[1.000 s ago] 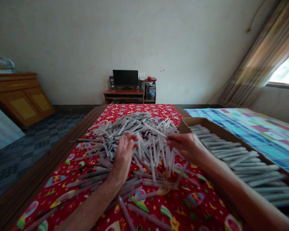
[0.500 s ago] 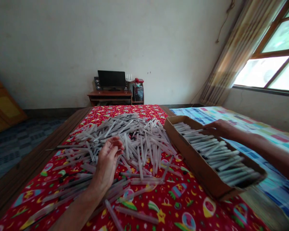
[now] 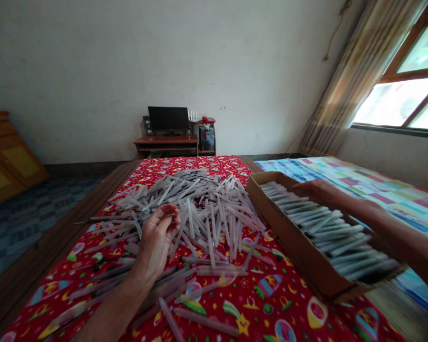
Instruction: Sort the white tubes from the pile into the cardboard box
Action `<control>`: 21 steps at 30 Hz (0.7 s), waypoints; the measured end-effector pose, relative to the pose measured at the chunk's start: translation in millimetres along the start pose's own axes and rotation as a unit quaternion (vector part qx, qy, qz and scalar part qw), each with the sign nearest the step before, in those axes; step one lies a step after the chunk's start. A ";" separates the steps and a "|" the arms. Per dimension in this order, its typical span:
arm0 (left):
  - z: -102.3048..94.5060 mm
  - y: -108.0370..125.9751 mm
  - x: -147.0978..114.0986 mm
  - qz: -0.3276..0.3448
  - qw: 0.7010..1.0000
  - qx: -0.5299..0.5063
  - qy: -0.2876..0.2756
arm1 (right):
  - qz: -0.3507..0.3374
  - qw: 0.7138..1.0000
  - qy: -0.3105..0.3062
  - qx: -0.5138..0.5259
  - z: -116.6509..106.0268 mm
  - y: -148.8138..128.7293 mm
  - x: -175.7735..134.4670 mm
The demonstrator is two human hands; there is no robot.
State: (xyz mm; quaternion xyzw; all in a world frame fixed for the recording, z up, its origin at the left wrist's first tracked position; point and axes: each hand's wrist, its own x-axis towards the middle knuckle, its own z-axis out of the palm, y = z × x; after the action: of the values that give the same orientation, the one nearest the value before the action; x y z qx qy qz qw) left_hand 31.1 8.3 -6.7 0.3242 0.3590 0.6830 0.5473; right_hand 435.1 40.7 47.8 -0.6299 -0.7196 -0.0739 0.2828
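Note:
My left hand (image 3: 160, 232) hovers over the near side of a big loose pile of clear plastic tubes (image 3: 196, 190), with fingers curled in toward the thumb. Whatever it may hold is too small to make out. On the right, my right hand (image 3: 316, 190) reaches over the far long side of an open cardboard box (image 3: 288, 251). Its fingers stretch out flat above the tubes inside, with nothing visible in them. Whitish pen-like tubes (image 3: 324, 228), some with dark ends, lie side by side in the box.
A red patterned cloth (image 3: 264, 308) covers the table, with several loose tubes near its front. To the right is a checked bedspread (image 3: 356, 175). A desk with a monitor (image 3: 168, 118) stands against the far wall; a wooden cabinet (image 3: 14, 156) is at left.
The view has shifted slightly left, so most things sit a little farther right. My right hand has moved slightly toward the far left end of the box. My left hand stays curled over the pile.

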 end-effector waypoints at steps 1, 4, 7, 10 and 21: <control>-1.4 2.6 2.6 0.008 1.000 -0.003 0.004 | -0.028 0.996 -0.077 -0.017 -8.7 -5.3 5.3; -5.3 11.1 10.6 0.032 0.999 -0.011 0.021 | -0.035 0.997 -0.054 -0.052 -25.2 -43.0 15.7; -7.9 16.9 16.0 0.049 0.998 -0.012 0.035 | -0.103 0.992 0.045 0.065 -14.3 -103.2 12.3; -10.6 17.8 19.7 0.060 0.997 0.003 0.044 | -0.155 0.969 0.002 0.192 22.5 -161.7 1.7; -44.8 8.6 43.0 0.234 0.729 0.615 -0.187 | 0.031 0.884 -0.076 0.460 174.6 -195.5 7.6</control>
State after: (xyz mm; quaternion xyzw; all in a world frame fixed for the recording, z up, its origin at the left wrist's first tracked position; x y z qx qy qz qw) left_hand -19.0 43.2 -21.1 0.7847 0.5036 0.3453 0.1069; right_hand 194.6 89.9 -44.4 -0.4546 -0.6725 0.3223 0.4871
